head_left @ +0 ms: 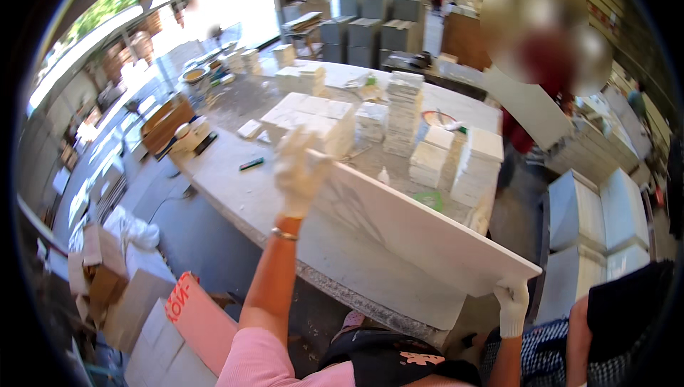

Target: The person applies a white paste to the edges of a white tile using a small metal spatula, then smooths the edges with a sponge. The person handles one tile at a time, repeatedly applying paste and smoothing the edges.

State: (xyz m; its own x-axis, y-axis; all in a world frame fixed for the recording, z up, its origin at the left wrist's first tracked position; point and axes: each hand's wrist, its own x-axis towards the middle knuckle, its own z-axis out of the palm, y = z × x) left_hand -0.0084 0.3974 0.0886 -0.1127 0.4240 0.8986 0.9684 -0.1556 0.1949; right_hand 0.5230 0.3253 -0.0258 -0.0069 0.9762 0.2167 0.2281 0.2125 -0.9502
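Observation:
A long white marble-like slab (427,226) stands tilted on edge over the near side of the worktable (335,259). My left hand (298,177), in a white glove and slightly blurred, is closed at its upper left corner. At its right end my right hand (511,306), also gloved, grips the corner from below. Grey veins or reflections show on the slab's face near its left end. Just left of my left hand, a small dark green tube-like item (251,164) lies on the table.
White stone blocks (313,120) and stacked tiles (404,112) stand on the table behind the slab. Cardboard boxes (139,301) and a pink board (203,323) are at the lower left. Another person (627,316) is close on my right, beside white panels (573,209).

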